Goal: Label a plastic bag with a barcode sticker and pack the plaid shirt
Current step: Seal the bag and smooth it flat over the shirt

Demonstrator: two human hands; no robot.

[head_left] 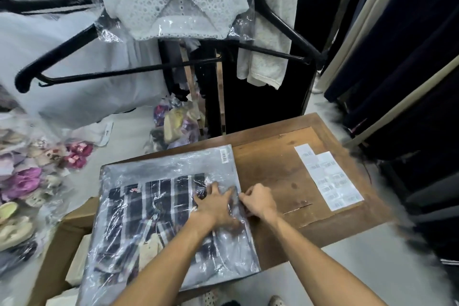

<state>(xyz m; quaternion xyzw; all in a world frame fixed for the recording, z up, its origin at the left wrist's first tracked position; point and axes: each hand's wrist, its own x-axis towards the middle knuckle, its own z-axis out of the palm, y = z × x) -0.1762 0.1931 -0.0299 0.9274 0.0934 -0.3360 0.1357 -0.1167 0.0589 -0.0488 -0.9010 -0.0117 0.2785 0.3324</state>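
Note:
A clear plastic bag (139,169) lies on the wooden table (278,169) with the dark plaid shirt (154,208) folded inside it. A small barcode sticker (224,155) sits at the bag's far right corner. My left hand (213,205) presses flat on the bag near its right edge, fingers spread. My right hand (258,200) pinches the bag's right edge just beside the left hand.
A sheet of barcode stickers (329,177) lies on the table's right side. An open cardboard box (62,243) stands under the bag's left part. Bagged slippers (22,181) pile at left. A black hanger (74,57) with a bagged white top hangs ahead; dark garments (409,82) hang at right.

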